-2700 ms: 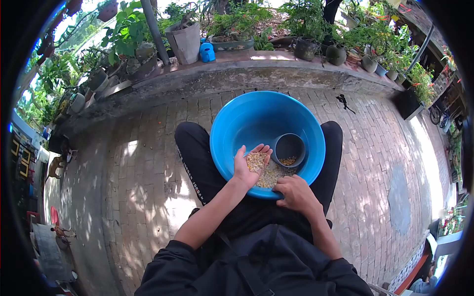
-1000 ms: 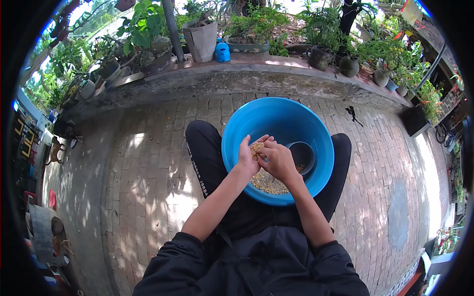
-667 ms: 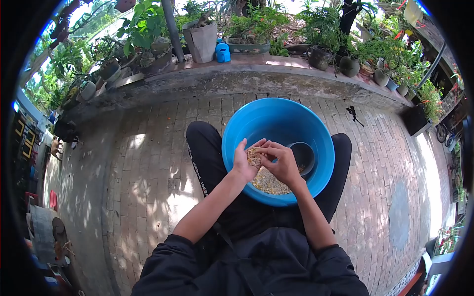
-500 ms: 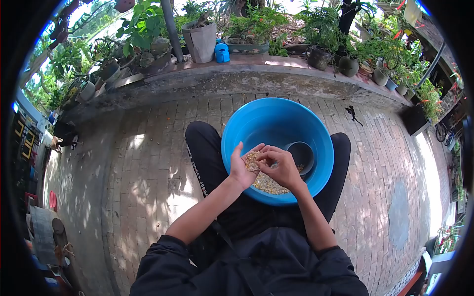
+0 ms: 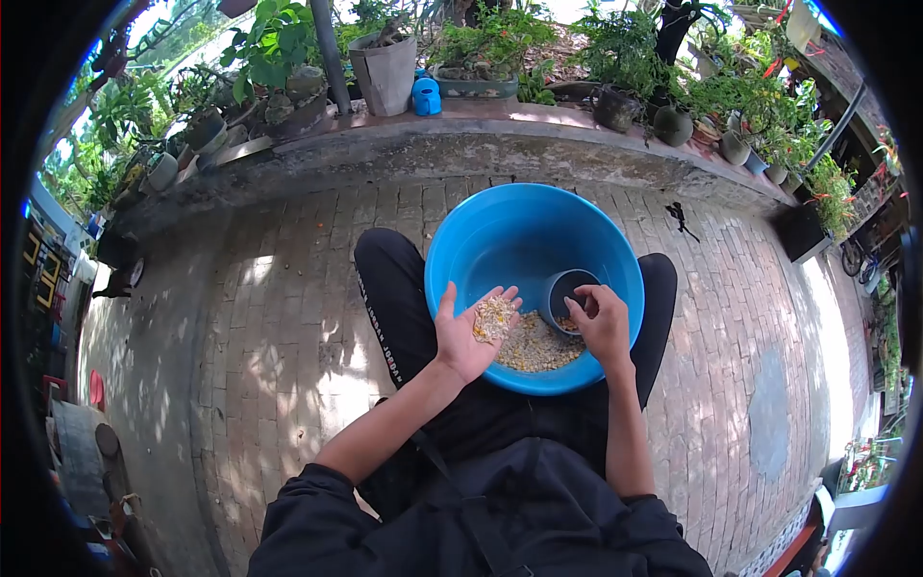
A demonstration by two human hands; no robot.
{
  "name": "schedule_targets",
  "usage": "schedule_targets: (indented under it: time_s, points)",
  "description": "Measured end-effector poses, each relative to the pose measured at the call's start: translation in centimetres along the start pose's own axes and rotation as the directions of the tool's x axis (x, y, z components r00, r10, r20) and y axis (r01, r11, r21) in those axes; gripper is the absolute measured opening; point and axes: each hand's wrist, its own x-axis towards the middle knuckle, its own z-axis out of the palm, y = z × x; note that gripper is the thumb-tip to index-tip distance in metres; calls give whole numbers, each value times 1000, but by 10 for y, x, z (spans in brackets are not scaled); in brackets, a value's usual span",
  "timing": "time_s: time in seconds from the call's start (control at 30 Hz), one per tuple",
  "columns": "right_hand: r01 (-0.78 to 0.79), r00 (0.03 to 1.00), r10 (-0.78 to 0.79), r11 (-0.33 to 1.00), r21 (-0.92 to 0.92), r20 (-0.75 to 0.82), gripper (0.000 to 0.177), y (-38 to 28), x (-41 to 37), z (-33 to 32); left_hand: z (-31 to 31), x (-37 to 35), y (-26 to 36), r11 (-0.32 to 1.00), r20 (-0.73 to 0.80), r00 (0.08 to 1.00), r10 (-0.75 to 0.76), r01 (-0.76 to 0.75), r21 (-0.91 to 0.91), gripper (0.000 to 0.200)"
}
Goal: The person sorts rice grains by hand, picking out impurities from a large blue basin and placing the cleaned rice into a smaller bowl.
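A large blue basin point(image 5: 452, 240) stands between my legs, with a layer of pale and yellow grain point(image 5: 538, 348) at its near side. My left hand point(image 5: 466, 344) is palm up over the basin's left part, holding a heap of mixed grain point(image 5: 493, 319) on the palm. Inside the basin at the right, a small grey bowl point(image 5: 551, 293) lies tilted, with some orange-yellow kernels in it. Over this bowl hovers my right hand point(image 5: 604, 327), fingers curled and thumb near the fingertips; anything between them is too small to make out.
Brick paving point(image 5: 279, 356) surrounds the basin. Beyond it runs a low wall point(image 5: 404, 159) bearing potted plants and a blue watering can point(image 5: 426, 96). A dark animal point(image 5: 115, 281) stands far left, with red footwear point(image 5: 97, 388) nearer.
My right hand has moved right, from the left palm to above the small bowl. The left palm now shows fully with its grain. The view has shifted slightly.
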Motion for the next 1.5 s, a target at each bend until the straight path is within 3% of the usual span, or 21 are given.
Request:
schedule_targets:
  time_s: [0.07,0.2,0.27,0.43,0.7,0.8,1.3,1.5]
  points:
    - [3,994,-3,1000,5,-111,12,0,0,2,-1,2,1,1000,8,1000,11,-12,5,87]
    - [5,993,1,999,50,-120,12,-10,-4,4,-1,2,1,1000,45,999,17,-17,9,86]
    - [65,992,-47,985,159,-117,9,-21,-9,9,-1,2,1,1000,56,998,19,-20,12,85]
    - [175,983,-181,965,197,12,9,-46,-22,25,-3,3,1,999,70,997,13,-17,49,83]
    - [341,932,-339,940,3,125,12,-55,-12,39,-6,3,0,998,111,994,-10,2,70,83]
    - [322,936,-313,946,-33,161,13,-59,-12,39,-7,5,0,998,105,994,-16,9,63,83]
    - [481,875,-463,865,-145,140,10,-60,-12,50,-6,5,0,996,134,990,-34,23,83,80]
    - [466,885,-463,883,-56,57,12,-60,-13,49,-7,5,0,998,150,988,-36,27,65,79]
